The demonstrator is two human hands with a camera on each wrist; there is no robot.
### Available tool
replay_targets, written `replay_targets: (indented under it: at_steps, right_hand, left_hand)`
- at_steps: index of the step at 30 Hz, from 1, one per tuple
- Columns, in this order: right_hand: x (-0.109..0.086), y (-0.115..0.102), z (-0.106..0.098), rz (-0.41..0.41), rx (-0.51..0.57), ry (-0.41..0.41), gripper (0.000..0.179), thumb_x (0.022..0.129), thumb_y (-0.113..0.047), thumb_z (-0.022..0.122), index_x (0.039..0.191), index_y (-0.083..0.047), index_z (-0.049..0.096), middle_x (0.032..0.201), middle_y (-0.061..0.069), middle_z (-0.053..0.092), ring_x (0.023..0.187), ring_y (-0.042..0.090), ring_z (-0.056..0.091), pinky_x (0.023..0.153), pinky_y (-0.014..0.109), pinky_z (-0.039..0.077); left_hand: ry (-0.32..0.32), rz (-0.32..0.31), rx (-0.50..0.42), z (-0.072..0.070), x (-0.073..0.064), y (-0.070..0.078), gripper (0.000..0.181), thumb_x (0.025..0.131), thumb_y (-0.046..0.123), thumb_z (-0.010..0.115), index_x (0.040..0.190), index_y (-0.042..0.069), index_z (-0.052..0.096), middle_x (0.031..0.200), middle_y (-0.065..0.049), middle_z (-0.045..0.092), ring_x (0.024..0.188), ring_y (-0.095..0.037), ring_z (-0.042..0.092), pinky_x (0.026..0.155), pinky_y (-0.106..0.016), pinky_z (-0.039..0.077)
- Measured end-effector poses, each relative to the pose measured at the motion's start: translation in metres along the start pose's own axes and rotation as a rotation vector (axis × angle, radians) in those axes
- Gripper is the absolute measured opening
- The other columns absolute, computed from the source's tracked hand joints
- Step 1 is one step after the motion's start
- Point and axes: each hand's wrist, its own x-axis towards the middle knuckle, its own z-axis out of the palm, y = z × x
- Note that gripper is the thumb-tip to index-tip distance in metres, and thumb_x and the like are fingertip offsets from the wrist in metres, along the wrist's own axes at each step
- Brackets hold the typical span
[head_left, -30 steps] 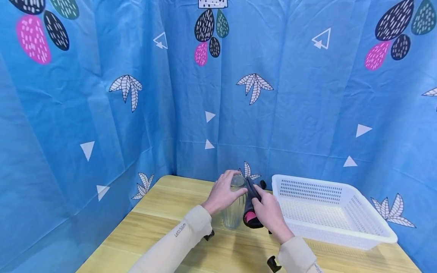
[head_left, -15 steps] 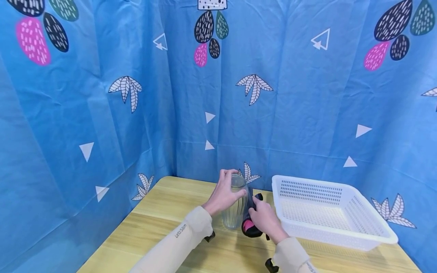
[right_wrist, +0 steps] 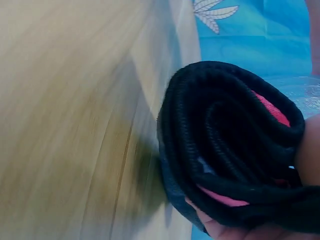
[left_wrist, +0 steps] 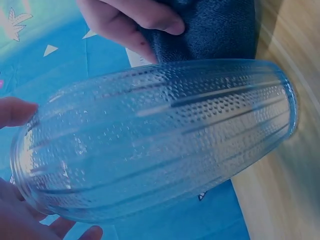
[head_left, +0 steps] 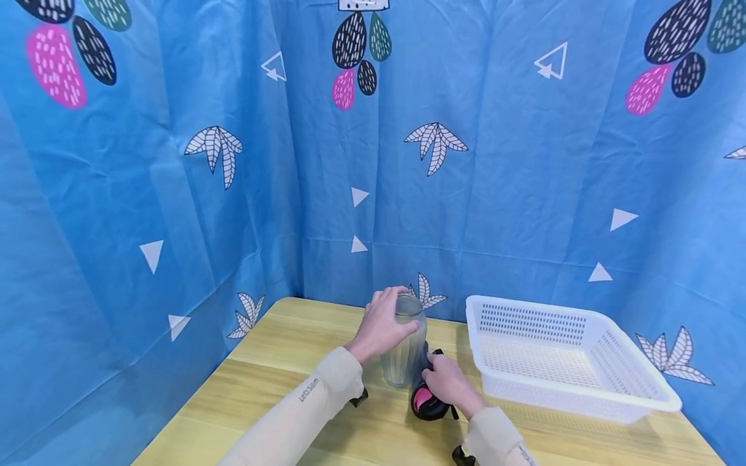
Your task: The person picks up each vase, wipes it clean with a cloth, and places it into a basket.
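A clear ribbed glass vase [head_left: 401, 362] stands upright on the table, its surface dotted with small bumps in the left wrist view. My left hand [head_left: 381, 327] grips it around the upper part, thumb on the near side and fingers behind the rim. A rolled dark grey towel-like cloth [head_left: 423, 393] with black edging and pink patches is in my right hand [head_left: 454, 382], low on the vase's right side. The left wrist view has the cloth [left_wrist: 220, 30] right alongside the glass [left_wrist: 165, 145]. The right wrist view shows its rolled end [right_wrist: 225, 125]; most right-hand fingers are hidden.
To the right sits a white perforated plastic basket [head_left: 559, 396] on the wooden table [head_left: 291, 336]. A blue patterned curtain [head_left: 245, 77] hangs behind and at the left. Black straps [head_left: 463, 456] are worn at the wrists.
My right hand has moved the cloth down along the vase's right side, from near the top to near the base and toward me. The left hand and vase have stayed nearly in place.
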Motion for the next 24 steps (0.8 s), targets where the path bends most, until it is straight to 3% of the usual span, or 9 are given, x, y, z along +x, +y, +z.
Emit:
replay_targets:
  at_steps: [4,7,11,15,18,24]
  right_hand:
    - [-0.003,-0.007,-0.007,0.01,0.054,0.037,0.046,0.095,-0.006,0.054,0.137,0.014,0.052,0.138,0.033,0.055,0.121,0.037,0.059,0.098,0.054,0.049]
    - [-0.005,-0.014,-0.014,0.019,0.087,0.071,0.044,0.096,-0.007,0.053,0.137,0.01,0.055,0.13,0.028,0.063,0.102,0.028,0.066,0.084,0.045,0.055]
    - [-0.007,-0.023,-0.025,0.012,0.087,0.129,0.042,0.095,-0.007,0.054,0.136,0.004,0.059,0.118,0.021,0.069,0.083,0.019,0.063,0.072,0.037,0.052]
    - [-0.01,-0.032,-0.035,0.002,0.061,0.191,0.045,0.094,-0.008,0.055,0.138,0.003,0.058,0.125,0.024,0.067,0.098,0.024,0.065,0.081,0.042,0.053]
    - [-0.013,-0.039,-0.041,0.001,0.055,0.216,0.047,0.095,-0.009,0.054,0.14,0.003,0.055,0.13,0.026,0.064,0.097,0.025,0.065,0.081,0.042,0.052]
    - [-0.016,-0.049,-0.053,-0.039,0.051,0.289,0.05,0.095,-0.011,0.055,0.144,-0.005,0.055,0.123,0.023,0.068,0.078,0.019,0.061,0.068,0.034,0.048]
  left_hand:
    - [-0.014,0.001,0.008,0.0,0.001,0.001,0.07,0.081,0.037,0.071,0.145,0.022,0.048,0.146,0.003,0.052,0.135,-0.024,0.043,0.109,-0.048,0.037]
    - [-0.034,0.004,0.006,0.0,0.002,0.001,0.071,0.08,0.036,0.07,0.146,0.022,0.047,0.148,0.004,0.05,0.137,-0.023,0.043,0.112,-0.048,0.035]
    - [-0.053,0.01,0.001,0.0,0.002,0.002,0.071,0.081,0.036,0.07,0.146,0.022,0.046,0.149,0.005,0.049,0.139,-0.022,0.041,0.114,-0.048,0.034]
    - [-0.047,0.016,0.009,0.001,0.001,0.001,0.068,0.083,0.038,0.069,0.145,0.021,0.048,0.148,0.005,0.05,0.14,-0.023,0.04,0.113,-0.049,0.034]
    - [-0.033,0.015,0.014,0.003,-0.001,0.0,0.064,0.085,0.04,0.068,0.144,0.022,0.05,0.147,0.005,0.051,0.138,-0.023,0.039,0.11,-0.05,0.034]
    - [0.0,0.029,0.012,0.005,-0.002,0.0,0.058,0.092,0.05,0.067,0.141,0.022,0.053,0.146,0.004,0.053,0.129,-0.022,0.041,0.104,-0.048,0.037]
